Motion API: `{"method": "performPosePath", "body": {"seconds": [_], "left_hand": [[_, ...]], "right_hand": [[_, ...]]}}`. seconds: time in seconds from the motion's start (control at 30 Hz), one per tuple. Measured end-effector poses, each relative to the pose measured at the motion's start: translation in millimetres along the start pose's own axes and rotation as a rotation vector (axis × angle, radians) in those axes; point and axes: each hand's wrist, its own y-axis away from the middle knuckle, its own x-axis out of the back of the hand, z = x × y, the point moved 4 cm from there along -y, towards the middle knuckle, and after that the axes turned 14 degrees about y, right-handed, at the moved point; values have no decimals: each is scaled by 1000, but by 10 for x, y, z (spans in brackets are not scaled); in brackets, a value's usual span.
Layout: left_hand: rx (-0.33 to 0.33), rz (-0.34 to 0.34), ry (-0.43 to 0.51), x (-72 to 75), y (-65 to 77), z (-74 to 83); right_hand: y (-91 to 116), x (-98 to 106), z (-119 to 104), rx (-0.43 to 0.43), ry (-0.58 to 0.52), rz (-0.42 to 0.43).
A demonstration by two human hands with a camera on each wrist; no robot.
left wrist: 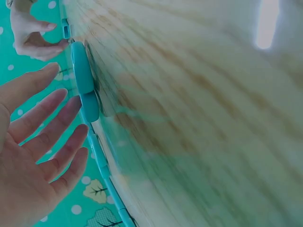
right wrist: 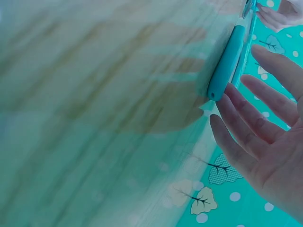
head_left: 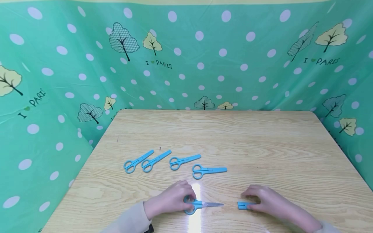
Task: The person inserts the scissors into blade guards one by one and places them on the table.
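Note:
In the head view, a pair of blue-handled scissors (head_left: 198, 204) lies on the table with its metal blades bare, pointing right. My left hand (head_left: 175, 199) is at its finger loops; in the left wrist view the scissors' handle (left wrist: 83, 68) stands beside the spread, relaxed fingers of this hand (left wrist: 42, 137). To the right of the blade tips, apart from them, lies a blue blade cover (head_left: 243, 205). My right hand (head_left: 265, 198) is over its far end. The right wrist view shows the cover (right wrist: 227, 64) against loosely extended fingers (right wrist: 241, 118).
Behind the hands, several blue scissors with covered blades lie in a slanting row, among them one at the left end (head_left: 138, 161) and one at the right (head_left: 209, 171). The wooden table (head_left: 233, 129) meets a green dotted curtain (head_left: 204, 74) at its back.

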Motion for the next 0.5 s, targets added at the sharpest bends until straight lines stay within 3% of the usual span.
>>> {"method": "performPosePath", "body": {"seconds": [0.27, 0.5], "left_hand": [[53, -42, -27, -24, -14, 1], [59, -53, -49, -33, -18, -11]], "right_hand": [[-7, -22, -3, 29, 8, 10], [-11, -42, -6, 48, 11, 19]]}}
